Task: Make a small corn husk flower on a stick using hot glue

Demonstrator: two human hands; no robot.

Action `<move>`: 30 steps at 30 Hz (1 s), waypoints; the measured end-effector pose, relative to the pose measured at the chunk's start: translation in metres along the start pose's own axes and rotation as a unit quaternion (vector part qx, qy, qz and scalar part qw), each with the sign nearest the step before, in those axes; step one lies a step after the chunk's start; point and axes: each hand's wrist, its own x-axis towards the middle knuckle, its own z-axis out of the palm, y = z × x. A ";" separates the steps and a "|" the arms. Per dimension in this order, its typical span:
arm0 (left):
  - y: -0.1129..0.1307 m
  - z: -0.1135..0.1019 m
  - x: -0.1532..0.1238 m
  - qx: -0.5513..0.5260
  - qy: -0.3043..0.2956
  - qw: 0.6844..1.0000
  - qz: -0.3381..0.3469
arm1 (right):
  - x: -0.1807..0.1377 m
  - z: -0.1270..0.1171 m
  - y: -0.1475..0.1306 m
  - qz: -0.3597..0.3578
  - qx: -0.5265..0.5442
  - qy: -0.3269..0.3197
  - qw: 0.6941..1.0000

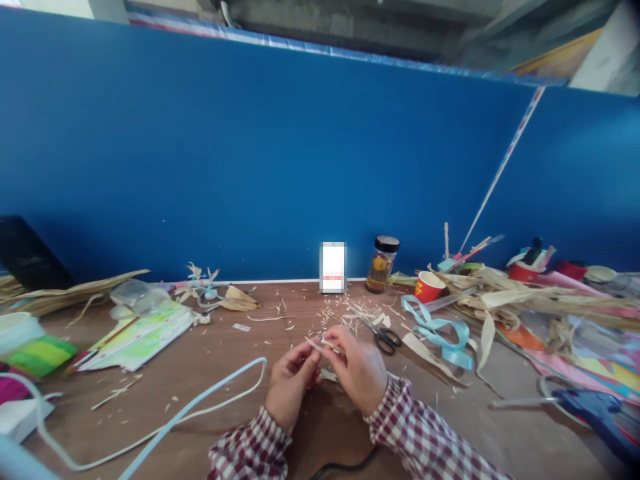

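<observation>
My left hand (293, 387) is closed in a pinch on a thin pale strip (314, 344), which looks like dried husk. From the other side, my right hand (363, 373) pinches the same strip or a second one against it; the fingers hide which. Both hands are close together over the table's front middle. Pale clippings (327, 313) lie scattered just beyond them. Black-handled scissors (387, 341) rest beside my right hand, blades among the scraps. Another pale husk piece (329, 375) shows below the fingers.
Light-blue ribbon (445, 340), a red paper cup (430, 287) and heaped dried husks (500, 293) are at the right, with a blue glue gun (593, 407) nearer. A lidded jar (383, 265) stands by the blue partition (250, 147). A pale cable (200, 407) crosses the left side.
</observation>
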 end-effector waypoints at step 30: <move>0.005 0.001 -0.004 0.079 -0.039 0.995 -0.043 | -0.004 0.006 0.015 -0.007 0.090 -0.040 0.995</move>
